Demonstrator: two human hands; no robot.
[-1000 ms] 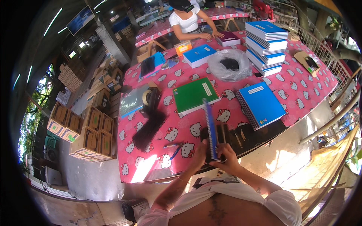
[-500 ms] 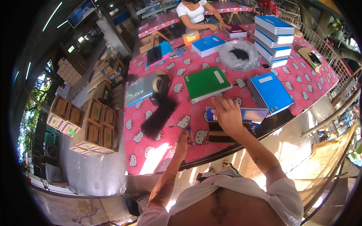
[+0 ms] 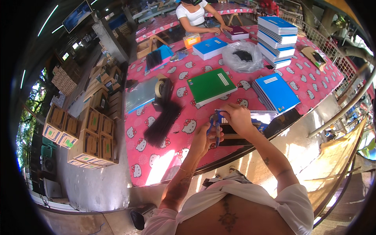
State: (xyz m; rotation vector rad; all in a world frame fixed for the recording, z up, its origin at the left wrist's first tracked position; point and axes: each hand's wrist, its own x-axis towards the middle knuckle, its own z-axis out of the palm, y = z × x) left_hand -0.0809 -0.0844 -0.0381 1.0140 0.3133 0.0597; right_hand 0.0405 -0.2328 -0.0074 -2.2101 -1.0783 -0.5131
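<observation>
Near the table's front edge, my left hand [image 3: 204, 138] is wrapped round a small blue-handled tool that looks like pliers [image 3: 214, 122]. Its tip meets the left end of a spiral-bound notebook [image 3: 263, 116] lying with its coil edge toward me. The fingers of my right hand [image 3: 237, 117] are closed on that same end, covering part of it. A dark wooden stand or block [image 3: 231, 139] shows under the notebook. To the left lies a bundle of black plastic binding coils [image 3: 161, 129]. Beyond my hands is a green notebook stack [image 3: 212, 85]; blue spiral notebooks [image 3: 277, 92] lie to the right.
A tape dispenser [image 3: 160, 92] stands left beside clear plastic sheets [image 3: 140, 96]. Further back are a clear bag of black coils [image 3: 243, 56], a tall blue notebook stack [image 3: 276, 41] and a co-worker [image 3: 192, 17] at purple-covered books [image 3: 236, 33]. Cartons [image 3: 92, 141] are piled on the left floor.
My left hand has moved up and right, bringing the blue tool to the notebook's end. My right hand has curled from flat on the notebook to a grip there.
</observation>
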